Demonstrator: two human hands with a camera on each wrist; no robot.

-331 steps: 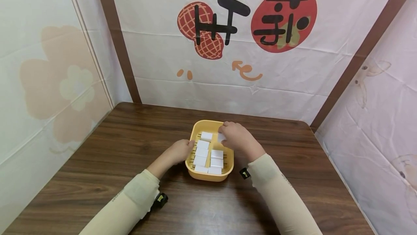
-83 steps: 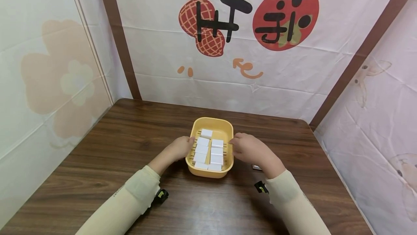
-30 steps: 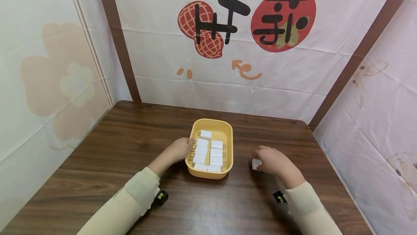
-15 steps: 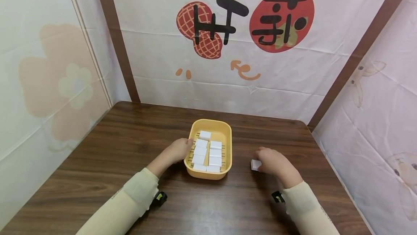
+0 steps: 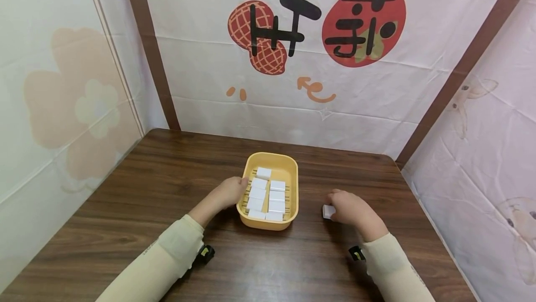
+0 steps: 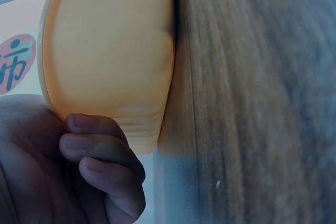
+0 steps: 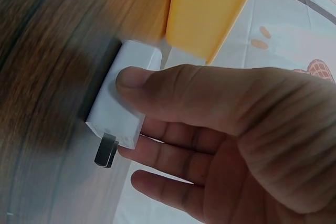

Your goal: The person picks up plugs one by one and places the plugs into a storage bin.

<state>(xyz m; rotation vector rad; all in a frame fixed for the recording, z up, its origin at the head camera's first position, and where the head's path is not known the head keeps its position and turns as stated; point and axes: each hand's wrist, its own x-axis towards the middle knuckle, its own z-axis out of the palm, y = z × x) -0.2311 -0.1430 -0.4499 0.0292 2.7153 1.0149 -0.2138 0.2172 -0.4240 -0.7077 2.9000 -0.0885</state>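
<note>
Right hand (image 5: pixel 351 209) pinches a white plug adapter (image 7: pixel 124 97) between thumb and fingers; the adapter is a smooth rectangular block with dark metal prongs, lying on the table just right of the yellow tray (image 5: pixel 291 174). Left hand (image 5: pixel 228 192) has curled fingers (image 6: pixel 100 150) gripping the tray's rounded left wall. The glossy plastic tray holds two rows of white adapters (image 5: pixel 264 196). It sits on a dark wood-grain table (image 5: pixel 125 199).
</note>
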